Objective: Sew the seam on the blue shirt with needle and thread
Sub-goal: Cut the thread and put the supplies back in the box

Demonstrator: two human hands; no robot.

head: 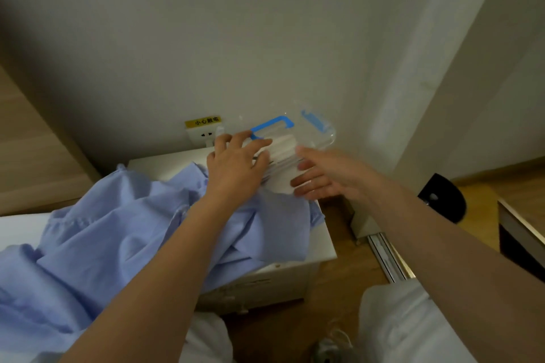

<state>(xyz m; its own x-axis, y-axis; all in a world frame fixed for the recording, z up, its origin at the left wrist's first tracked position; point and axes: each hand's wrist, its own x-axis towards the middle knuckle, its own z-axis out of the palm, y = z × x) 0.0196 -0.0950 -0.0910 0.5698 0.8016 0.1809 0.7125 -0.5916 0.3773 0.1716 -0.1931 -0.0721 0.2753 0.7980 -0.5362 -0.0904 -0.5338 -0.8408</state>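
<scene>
The blue shirt [124,233] lies crumpled across the white bedside cabinet [321,244] and down toward my lap. Behind it on the cabinet stands a clear plastic box [318,138] with a blue handle [272,125] and a blue latch [314,122]; something white shows inside. My left hand [236,162] rests on the box's left side, fingers stretched toward the handle. My right hand [321,175] touches the box's front right with straight fingers. No needle or thread is visible.
A wall socket with a yellow warning label [203,128] sits on the wall just left of the box. A wooden panel [32,150] stands at the left. Wooden floor, a metal door rail [389,259] and a black object [442,197] lie to the right.
</scene>
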